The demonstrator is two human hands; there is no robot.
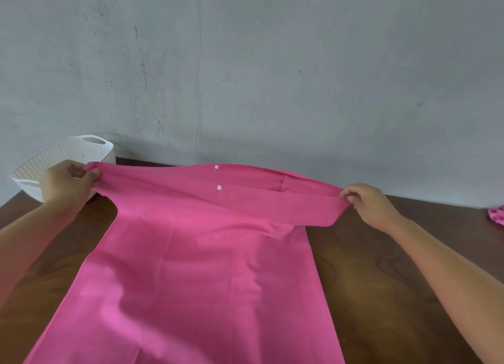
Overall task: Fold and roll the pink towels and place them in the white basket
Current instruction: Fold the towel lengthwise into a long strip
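A large pink towel (196, 268) lies spread over the brown table, running from the far edge down to the bottom of the view. Its far end is lifted and stretched into a folded band with two white snap buttons near the middle. My left hand (68, 183) pinches the band's left corner. At the band's right corner, my right hand (368, 202) pinches the cloth. The white basket (68, 150) stands at the far left of the table, just behind my left hand, and looks to hold nothing.
The brown wooden table (381, 268) shows bare wood on both sides of the towel. A grey wall (245, 63) rises right behind the table's far edge. A bit of another pink cloth (496, 216) peeks in at the right edge.
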